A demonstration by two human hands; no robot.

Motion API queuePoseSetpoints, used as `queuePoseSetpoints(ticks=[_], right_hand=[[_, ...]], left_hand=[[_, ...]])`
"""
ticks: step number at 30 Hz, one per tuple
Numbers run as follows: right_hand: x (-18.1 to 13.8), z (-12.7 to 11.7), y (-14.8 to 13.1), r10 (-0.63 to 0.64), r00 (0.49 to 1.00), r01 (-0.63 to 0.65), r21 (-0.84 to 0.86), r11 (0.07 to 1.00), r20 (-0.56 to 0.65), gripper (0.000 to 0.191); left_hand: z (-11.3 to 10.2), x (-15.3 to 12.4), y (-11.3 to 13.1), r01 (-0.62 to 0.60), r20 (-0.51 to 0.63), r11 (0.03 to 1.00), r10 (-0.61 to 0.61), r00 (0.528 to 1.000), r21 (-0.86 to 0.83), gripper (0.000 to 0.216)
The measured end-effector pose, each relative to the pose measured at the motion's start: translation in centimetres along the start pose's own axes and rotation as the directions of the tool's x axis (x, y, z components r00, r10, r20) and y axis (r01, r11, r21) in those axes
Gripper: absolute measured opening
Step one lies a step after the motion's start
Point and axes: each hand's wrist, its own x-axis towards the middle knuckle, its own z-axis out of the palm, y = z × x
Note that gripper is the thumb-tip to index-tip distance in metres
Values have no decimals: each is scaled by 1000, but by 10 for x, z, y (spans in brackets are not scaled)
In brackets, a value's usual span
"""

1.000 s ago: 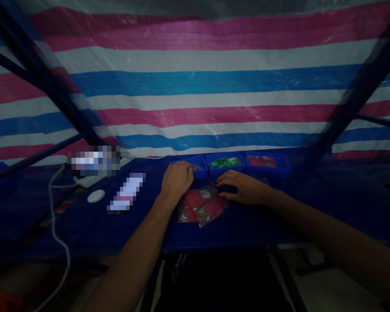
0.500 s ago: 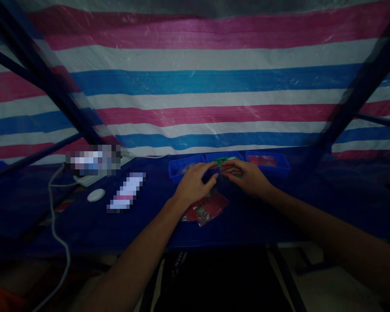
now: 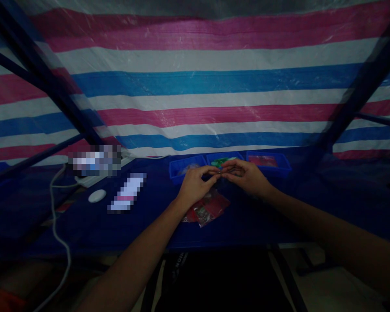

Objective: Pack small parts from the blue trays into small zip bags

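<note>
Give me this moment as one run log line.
left hand and right hand: close together | anything held: cannot tell | plastic bags: on table | blue trays: in a row behind bags

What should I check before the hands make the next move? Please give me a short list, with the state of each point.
1. Left hand and right hand close together: ok, fingertips meet or nearly meet.
2. Something held between the fingertips: cannot tell, too small and dark.
3. Small bags lying apart from each other: not ok, they overlap on the table.
4. Green pieces in the middle box: ok.
5. Red pieces in the right box: ok.
6. White cable away from the hands: ok, far to the left.
</note>
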Motion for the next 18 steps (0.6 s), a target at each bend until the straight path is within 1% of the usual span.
queuePoseSetpoints(ticks=[4,7,10,14,18], right_hand=[[0,0,-1,13,1000,-14,31,999,7,34],[-1,1,-1,-12,1000,12,-4,1000,14,35],[-3,2,-2,-56,998,59,-118,991,29,36],[-5,2,-4,-121,991,133,-302,944,58,32],[-5,4,-5,-171,983,183,-387,904,67,35]], left_hand=[[1,1,2,-16,-5,1000,16,1000,-2,14],[2,1,2,-24,3,1000,24,1000,-8,14],[5,0,2,-46,28,999,46,999,-11,15],[7,0,1,-89,53,995,88,995,33,15],[6,-1,3,-126,66,988,121,990,83,16]])
